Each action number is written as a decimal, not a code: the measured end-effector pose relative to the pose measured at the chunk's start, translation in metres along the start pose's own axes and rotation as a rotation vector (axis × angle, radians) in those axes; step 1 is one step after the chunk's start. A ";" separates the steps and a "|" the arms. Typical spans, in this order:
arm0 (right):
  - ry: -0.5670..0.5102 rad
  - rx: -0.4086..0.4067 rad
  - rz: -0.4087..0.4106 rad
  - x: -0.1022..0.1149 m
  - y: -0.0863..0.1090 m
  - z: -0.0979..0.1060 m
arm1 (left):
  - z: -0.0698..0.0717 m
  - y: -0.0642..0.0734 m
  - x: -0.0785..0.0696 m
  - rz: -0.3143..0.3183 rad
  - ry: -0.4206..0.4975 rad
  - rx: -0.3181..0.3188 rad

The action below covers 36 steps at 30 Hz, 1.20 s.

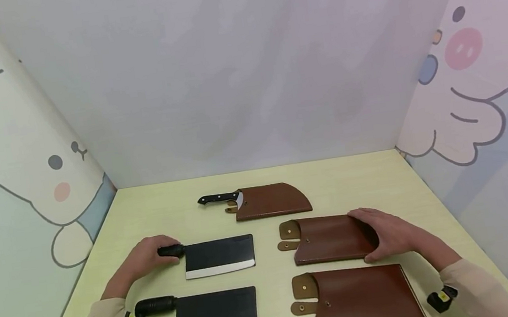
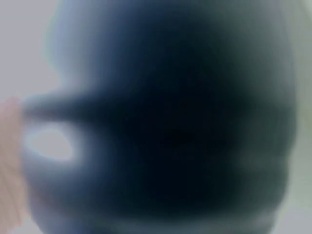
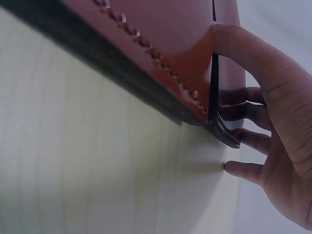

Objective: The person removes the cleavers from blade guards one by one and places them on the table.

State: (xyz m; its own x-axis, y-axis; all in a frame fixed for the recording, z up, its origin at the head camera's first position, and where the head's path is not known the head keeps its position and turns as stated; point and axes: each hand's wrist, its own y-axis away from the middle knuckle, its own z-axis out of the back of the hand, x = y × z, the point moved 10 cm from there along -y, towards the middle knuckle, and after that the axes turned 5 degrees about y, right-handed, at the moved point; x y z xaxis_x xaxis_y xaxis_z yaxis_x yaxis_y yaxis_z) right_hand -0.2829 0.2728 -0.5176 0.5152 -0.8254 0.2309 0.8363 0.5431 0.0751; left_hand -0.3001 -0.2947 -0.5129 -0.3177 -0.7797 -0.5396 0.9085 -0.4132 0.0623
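Pale tabletop [image 1: 256, 178]: left hand [image 1: 147, 255] grips the upper cleaver [image 1: 219, 254] by its handle, blade pointing right, long axis roughly in line with the middle sheath [image 1: 329, 237] (strap end facing the blade, gap between); right hand [image 1: 391, 231] holds its far end

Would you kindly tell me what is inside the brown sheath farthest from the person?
The sheath holds a knife: its black handle and a sliver of silvery blade show. The rest of the blade is covered, so its shape cannot be seen.
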 end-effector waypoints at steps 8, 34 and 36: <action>-0.005 0.022 -0.011 -0.001 0.000 -0.002 | 0.000 0.001 -0.001 0.021 -0.016 0.002; -0.026 -0.170 0.077 0.040 -0.056 0.061 | 0.050 -0.046 -0.071 -0.085 -0.027 -0.191; -0.030 -0.168 0.072 0.044 -0.065 0.063 | 0.051 -0.053 -0.077 -0.091 -0.037 -0.215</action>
State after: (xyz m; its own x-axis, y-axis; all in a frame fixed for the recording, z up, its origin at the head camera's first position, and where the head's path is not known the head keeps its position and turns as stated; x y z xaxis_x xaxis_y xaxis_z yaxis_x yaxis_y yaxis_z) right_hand -0.3264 0.2108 -0.4516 0.5712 -0.7790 0.2584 0.8183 0.5652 -0.1050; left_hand -0.3375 -0.2368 -0.4321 -0.4073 -0.7621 -0.5033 0.9113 -0.3760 -0.1680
